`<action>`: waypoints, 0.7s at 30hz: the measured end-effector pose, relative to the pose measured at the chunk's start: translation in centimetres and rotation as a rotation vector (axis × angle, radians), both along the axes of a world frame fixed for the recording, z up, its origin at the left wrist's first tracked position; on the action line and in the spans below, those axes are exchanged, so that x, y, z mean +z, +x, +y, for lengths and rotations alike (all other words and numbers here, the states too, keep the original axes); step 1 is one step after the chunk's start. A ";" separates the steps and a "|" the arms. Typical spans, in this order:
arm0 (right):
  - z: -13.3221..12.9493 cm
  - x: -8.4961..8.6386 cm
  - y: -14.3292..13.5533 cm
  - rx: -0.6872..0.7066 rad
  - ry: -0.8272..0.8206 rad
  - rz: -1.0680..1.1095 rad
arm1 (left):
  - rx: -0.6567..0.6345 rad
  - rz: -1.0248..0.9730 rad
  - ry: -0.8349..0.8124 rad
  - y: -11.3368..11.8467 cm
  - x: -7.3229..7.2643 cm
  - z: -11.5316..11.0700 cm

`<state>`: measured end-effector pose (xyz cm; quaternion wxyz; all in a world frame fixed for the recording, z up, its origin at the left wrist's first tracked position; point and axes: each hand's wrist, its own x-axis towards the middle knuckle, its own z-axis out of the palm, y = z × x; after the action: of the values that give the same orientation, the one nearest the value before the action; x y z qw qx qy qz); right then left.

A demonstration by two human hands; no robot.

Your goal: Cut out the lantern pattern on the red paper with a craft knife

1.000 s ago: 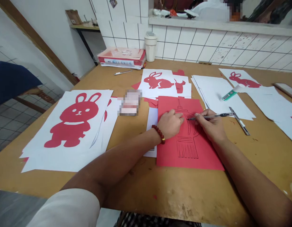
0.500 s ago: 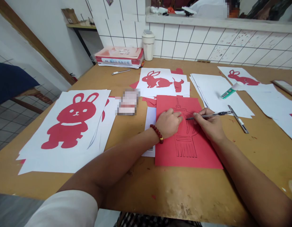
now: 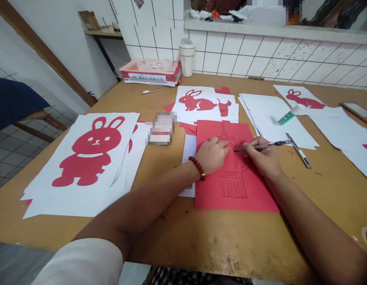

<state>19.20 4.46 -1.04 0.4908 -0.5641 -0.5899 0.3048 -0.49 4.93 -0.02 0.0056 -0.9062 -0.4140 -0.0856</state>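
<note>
A red sheet of paper [image 3: 210, 194] lies on the table in front of me, with a tasselled lantern drawn on it in dark lines. My left hand [image 3: 212, 153] rests on its left half, fingers laid on the paper beside the lantern's body, holding nothing. A beaded bracelet [image 3: 197, 168] circles that wrist. In my right hand [image 3: 262, 156] a slim pen [image 3: 272, 145] is gripped between thumb and fingers. Its dark tip meets the paper inside the lantern outline, just right of my left fingertips. Part of the lantern's right side is hidden by my right hand.
White sheets with red rabbit cutouts lie left [image 3: 96, 152], behind [image 3: 197, 101] and far right [image 3: 305, 99]. Right of the red paper are a slim cutter-like tool [image 3: 299, 150] and a glue stick [image 3: 288, 115] on white sheets. At the back stand a paper stack [image 3: 150, 72] and a white cup [image 3: 187, 58].
The pen tip has shifted very slightly along the lantern's lines. Both hands otherwise stay where they were, and the view has moved only a little.
</note>
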 end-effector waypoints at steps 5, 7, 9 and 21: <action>0.0 0.0 0.1 0.006 -0.004 0.027 | 0.003 0.013 -0.017 0.0 0.2 -0.1; 0.0 -0.1 0.1 0.011 -0.005 0.021 | 0.004 0.014 -0.017 0.0 0.2 -0.1; 0.1 -0.3 0.2 0.010 -0.004 0.013 | 0.000 0.007 -0.008 0.0 0.2 0.0; -0.1 0.1 0.1 0.009 0.013 -0.004 | -0.013 -0.005 0.026 -0.1 0.0 0.0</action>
<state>19.34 4.40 -0.97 0.4918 -0.5590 -0.5954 0.3019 -0.55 4.94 -0.05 0.0159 -0.9084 -0.4071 -0.0934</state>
